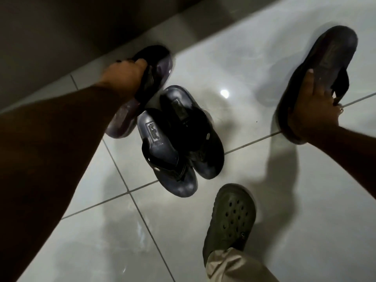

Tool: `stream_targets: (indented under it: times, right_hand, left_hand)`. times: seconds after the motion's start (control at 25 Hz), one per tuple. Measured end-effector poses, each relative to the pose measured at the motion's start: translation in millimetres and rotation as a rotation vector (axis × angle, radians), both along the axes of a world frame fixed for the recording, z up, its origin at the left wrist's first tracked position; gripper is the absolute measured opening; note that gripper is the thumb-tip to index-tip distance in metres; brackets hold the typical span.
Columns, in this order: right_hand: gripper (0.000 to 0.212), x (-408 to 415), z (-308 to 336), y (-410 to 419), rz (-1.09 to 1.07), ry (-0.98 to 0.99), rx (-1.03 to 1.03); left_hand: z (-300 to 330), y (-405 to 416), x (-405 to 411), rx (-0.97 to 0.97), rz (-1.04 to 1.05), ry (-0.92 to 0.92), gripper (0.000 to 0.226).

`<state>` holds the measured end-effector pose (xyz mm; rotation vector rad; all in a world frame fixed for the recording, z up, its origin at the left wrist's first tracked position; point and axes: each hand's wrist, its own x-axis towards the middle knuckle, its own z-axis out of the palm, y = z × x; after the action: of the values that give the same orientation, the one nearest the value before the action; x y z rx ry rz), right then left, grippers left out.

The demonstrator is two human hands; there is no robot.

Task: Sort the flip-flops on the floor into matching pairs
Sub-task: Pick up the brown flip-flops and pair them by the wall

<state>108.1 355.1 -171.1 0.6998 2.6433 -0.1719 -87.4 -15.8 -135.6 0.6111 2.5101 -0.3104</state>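
— Hands first: what grips what?
— Left hand [126, 75] clutches a dark flip-flop [142, 88] by its strap, over the tiled floor [254, 190] near the wall. Two navy flip-flops [179, 143] lie overlapping mid-floor. Right hand [313, 112] grasps a second dark flip-flop [321, 64], lifted at the right.
— And below?
— A green clog [232, 216].

no words or numbers can be read here. the near dark flip-flop [162, 147] on the floor has a small box-shaped logo [153, 132] stamped on its heel part, but the marks inside are too blurry to make out. the far dark flip-flop [193, 129] beside it has a stamp [180, 108] like it, also too dim to read.
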Motion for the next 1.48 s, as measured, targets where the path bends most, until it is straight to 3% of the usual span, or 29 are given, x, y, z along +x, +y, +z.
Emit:
stream_targets:
  times: [0.2, 0.44, 0.56, 0.76, 0.88, 1.04, 1.08, 1.16, 1.32, 1.48]
  right_hand:
    - [0.076, 6.6, -4.6, 5.0, 0.02, 0.073, -0.017]
    - [0.074, -12.3, 3.2, 22.8, 0.06, 0.085, -0.137]
    - [0.073, -36.4, 1.7, 64.6, 0.116, 0.061, -0.207]
    - [0.069, -70.3, 8.1, 100.9, 0.179, -0.052, -0.225]
    - [0.054, -80.1, 11.3, 93.3, 0.225, 0.039, -0.185]
    - [0.047, -104.3, 28.1, 83.0, 0.147, 0.186, -0.166]
    - [0.045, -107.6, 31.8, 76.6, 0.185, 0.215, -0.193]
    - [0.041, -109.2, 36.4, 61.6, 0.295, 0.212, -0.232]
    - [0.035, -103.5, 46.2, 66.7, 0.384, 0.156, -0.172]
    - [0.036, -111.1, 66.3, 94.0, 0.424, 0.124, -0.071]
  left_hand:
    - [43.4, 27.6, -4.2, 0.317, 0.115, 0.064, 0.039]
    - [30.0, 160.9, 5.9, 0.317, -0.58, 0.111, 0.047]
    - [5.4, 197.8, 43.2, 0.321, -0.791, 0.064, 0.042]
    - [-15.6, 192.2, 68.6, 0.303, -1.051, 0.048, 0.04]
    - [-18.1, 174.4, 77.0, 0.348, -0.863, 0.027, 0.042]
    - [-16.9, 151.4, 87.6, 0.305, 0.118, 0.014, 0.073]
    - [-16.8, 151.2, 90.0, 0.288, 0.206, -0.062, 0.072]
    - [-21.4, 161.9, 94.6, 0.266, 0.111, -0.173, 0.062]
    - [-40.3, 239.2, 90.0, 0.353, -0.153, -0.206, 0.057]
    - [-36.5, 282.6, 66.9, 0.395, -0.095, -0.279, 0.058]
